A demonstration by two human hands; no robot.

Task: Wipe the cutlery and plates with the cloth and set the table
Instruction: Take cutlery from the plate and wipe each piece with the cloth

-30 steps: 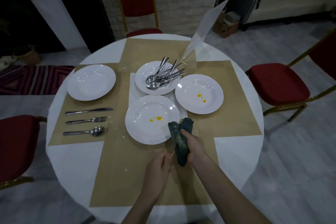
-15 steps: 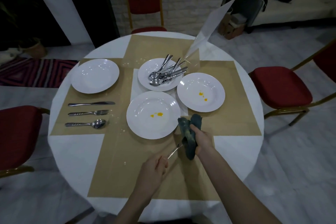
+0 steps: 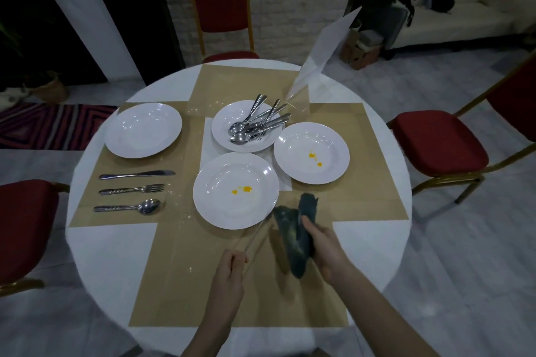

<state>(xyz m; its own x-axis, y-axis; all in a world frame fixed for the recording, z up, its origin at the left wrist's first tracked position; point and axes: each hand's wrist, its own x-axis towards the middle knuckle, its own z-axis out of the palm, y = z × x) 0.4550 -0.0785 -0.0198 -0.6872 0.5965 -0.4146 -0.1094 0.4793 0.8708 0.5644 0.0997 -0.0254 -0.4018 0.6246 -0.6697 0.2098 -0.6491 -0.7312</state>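
My left hand (image 3: 230, 269) has pulled the utensil (image 3: 256, 236) out of the cloth (image 3: 294, 236), fingers curled on its handle. Right hand (image 3: 324, 246) still grips cloth, just below the stained plate (image 3: 236, 190).

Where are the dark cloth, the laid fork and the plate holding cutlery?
dark cloth (image 3: 298, 238): head view, middle of its folded body.
laid fork (image 3: 132, 190): head view, mid-handle.
plate holding cutlery (image 3: 229, 113): head view, bare left rim.

i'm looking at a dining or banquet room: a round bench (image 3: 95, 255) with plates (image 3: 143, 130), red gold-framed chairs (image 3: 222, 0) round it, a sofa (image 3: 464, 17) by the brick wall (image 3: 290, 9).
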